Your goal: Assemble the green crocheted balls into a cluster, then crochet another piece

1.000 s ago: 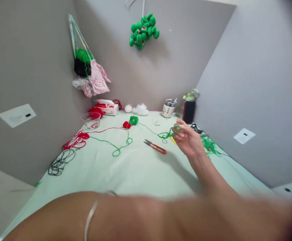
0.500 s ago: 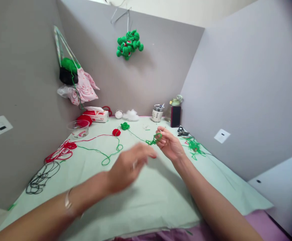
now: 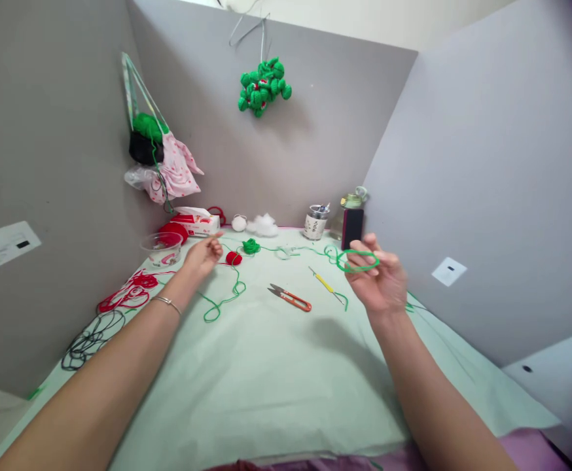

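Note:
My left hand (image 3: 204,256) is reached out to the far left by the tissue box, its index finger stretched and the other fingers curled. A thin green strand runs from near its fingertips, so it appears to grip the yarn. My right hand (image 3: 381,278) is raised at the right, thumb and fingers closed on green yarn (image 3: 357,269) that forms an open loop in front of them. From there a loose strand trails left to a small green yarn ball (image 3: 251,246). Between the hands lie orange-handled thread snips (image 3: 293,299) and a yellow-handled crochet hook (image 3: 324,281).
Beside my left hand are a red yarn ball (image 3: 233,258), a clear tub (image 3: 162,250) and the tissue box (image 3: 197,222). White stuffing (image 3: 264,225), a pen tin (image 3: 316,224) and a phone (image 3: 353,229) stand along the back. Red yarn (image 3: 126,293) and dark cord (image 3: 92,340) lie left.
My left hand has swung away to the far left, uncovering the snips and hook. My right hand has moved right and nearer; the netted green piece in it now shows as loose loops.

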`<state>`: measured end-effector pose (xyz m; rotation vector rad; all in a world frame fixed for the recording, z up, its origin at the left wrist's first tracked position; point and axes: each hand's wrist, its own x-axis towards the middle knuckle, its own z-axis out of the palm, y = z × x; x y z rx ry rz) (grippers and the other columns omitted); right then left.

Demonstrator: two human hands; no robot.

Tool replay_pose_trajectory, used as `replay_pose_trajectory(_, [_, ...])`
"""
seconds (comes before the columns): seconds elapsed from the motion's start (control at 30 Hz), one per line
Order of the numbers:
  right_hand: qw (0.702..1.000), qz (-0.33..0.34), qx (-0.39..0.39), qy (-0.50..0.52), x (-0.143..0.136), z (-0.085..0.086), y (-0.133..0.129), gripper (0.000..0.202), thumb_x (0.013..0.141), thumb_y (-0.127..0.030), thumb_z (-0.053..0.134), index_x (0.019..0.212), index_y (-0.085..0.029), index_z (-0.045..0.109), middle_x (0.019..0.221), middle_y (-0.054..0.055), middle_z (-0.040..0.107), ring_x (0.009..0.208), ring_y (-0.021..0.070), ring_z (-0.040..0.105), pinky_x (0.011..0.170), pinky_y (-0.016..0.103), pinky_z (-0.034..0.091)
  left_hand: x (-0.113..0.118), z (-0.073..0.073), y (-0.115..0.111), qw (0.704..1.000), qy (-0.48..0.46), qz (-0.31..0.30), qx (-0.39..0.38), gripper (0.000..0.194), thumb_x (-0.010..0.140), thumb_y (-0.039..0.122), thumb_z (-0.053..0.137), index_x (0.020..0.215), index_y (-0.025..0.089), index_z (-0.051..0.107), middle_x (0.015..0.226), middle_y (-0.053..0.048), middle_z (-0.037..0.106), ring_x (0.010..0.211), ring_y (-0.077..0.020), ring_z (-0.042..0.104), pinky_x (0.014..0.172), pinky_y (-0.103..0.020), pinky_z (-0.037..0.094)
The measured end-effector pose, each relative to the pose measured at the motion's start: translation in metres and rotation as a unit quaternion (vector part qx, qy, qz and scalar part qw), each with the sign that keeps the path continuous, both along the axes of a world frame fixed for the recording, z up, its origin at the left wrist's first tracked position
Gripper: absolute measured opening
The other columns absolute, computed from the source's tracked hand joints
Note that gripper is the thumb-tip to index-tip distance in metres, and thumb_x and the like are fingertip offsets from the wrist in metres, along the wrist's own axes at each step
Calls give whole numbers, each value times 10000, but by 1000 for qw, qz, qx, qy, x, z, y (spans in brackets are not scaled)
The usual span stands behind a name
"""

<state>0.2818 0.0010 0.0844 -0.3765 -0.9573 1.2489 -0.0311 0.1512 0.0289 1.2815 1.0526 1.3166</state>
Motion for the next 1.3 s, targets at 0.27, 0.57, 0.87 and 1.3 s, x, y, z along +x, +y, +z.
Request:
replay_pose_trajectory(0.27, [999, 8, -31, -31, -10, -7, 2, 167, 717, -181, 640, 868, -253, 641, 674, -46, 317, 508, 95, 190, 435, 206, 301, -18, 12, -16, 982, 132, 111, 77, 382, 575, 73, 680, 933, 203, 701, 1146, -43, 634, 1036, -227, 575, 922, -316, 438])
replay_pose_trajectory(0.57, [997, 37, -55, -48, -25, -14, 3, 184, 694, -189, 654, 871, -237, 630, 692, -44, 316, 517, 86, 209, 418, 186, 269, 94, 24, -121, 917, 101, -376, 81, 739, 715, 143, 681, 1410, 245, 452, 1444, -144, 509, 1310, -277, 474, 961, -396, 438])
replay_pose_trajectory(0.87, [999, 2, -32, -17, -15, -9, 4, 188, 701, -184, 669, 875, -240, 631, 673, -47, 369, 567, 82, 367, 462, 153, 395, 84, 14, -121, 921, 35, -387, -43, 321, 810, 441, 695, 947, 151, 677, 646, 47, 476, 543, -74, 314, 552, -256, 257])
replay_pose_trajectory(1.3, [941, 107, -58, -315, -56, -29, -1, 392, 811, -364, 716, 1172, -232, 641, 972, 38, 682, 538, 67, 483, 481, 228, 389, 47, 31, -132, 955, 180, -216, 94, 282, 849, 436, 624, 802, 180, 732, 642, 16, 552, 591, -122, 408, 568, -261, 306])
